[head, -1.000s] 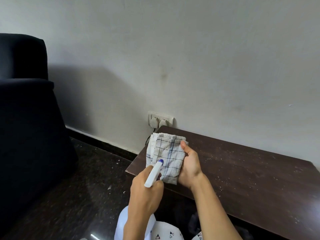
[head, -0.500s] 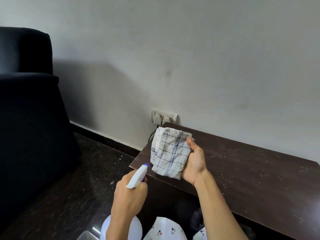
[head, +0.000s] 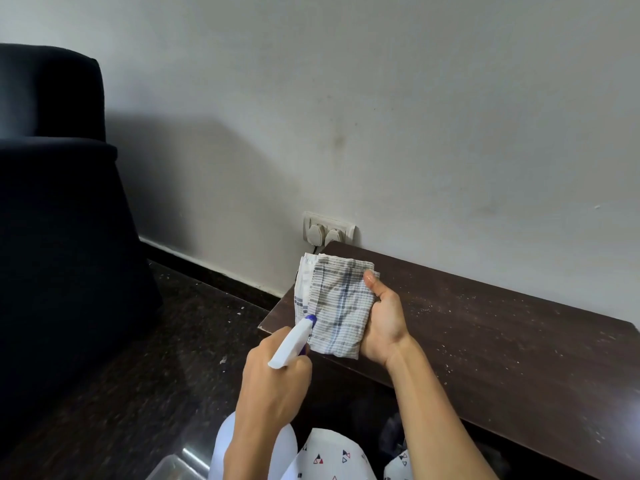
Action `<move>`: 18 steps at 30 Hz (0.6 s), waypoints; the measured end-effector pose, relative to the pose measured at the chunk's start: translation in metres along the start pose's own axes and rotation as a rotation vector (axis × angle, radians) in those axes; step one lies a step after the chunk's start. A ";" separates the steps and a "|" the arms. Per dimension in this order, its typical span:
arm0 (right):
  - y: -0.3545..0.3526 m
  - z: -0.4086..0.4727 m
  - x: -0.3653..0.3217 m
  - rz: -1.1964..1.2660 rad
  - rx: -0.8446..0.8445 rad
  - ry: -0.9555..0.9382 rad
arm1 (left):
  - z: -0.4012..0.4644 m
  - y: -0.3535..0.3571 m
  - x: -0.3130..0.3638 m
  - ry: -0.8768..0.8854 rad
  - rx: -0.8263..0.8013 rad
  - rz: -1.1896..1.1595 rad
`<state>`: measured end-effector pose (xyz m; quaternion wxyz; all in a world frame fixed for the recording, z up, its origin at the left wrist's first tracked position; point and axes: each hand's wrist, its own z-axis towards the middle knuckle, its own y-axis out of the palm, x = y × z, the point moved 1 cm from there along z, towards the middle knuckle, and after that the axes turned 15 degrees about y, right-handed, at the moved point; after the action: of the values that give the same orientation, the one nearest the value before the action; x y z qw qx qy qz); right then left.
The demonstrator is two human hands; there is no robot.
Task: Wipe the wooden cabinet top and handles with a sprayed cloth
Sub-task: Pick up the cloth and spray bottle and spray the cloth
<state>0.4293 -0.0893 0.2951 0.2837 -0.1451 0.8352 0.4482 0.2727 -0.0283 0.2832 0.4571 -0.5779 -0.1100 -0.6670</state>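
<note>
My right hand [head: 382, 323] pinches the folded checked cloth [head: 334, 306] above the dusty cabinet top [head: 502, 341], its left end; my left hand [head: 273, 372] grips the spray bottle [head: 292, 341], nozzle touching the cloth.

Views: one only, a wide-angle camera worn on the person's head.
Position: above and just in front of the left end of the dark wooden bench [head: 485, 341].
Facing: forward and down, toward the wall behind the bench.
Nearness: close; the hands sit low in the middle of the picture, forearms entering from the bottom edge.
Reach: the bench runs off to the right; left of the bench lie dark floor and a dark armchair [head: 59, 220].
Shared: nothing.
</note>
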 end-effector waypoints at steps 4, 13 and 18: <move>0.001 0.000 0.000 -0.012 0.018 -0.015 | -0.001 0.005 0.004 0.021 -0.107 -0.025; -0.001 0.000 -0.001 0.007 0.008 -0.038 | -0.004 0.004 0.013 0.048 -0.283 -0.015; -0.004 0.001 -0.003 -0.011 0.000 -0.047 | -0.006 0.000 0.012 -0.007 -0.407 -0.011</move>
<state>0.4340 -0.0908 0.2932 0.3058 -0.1389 0.8275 0.4499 0.2691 -0.0383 0.2920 0.3268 -0.6601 0.0221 -0.6760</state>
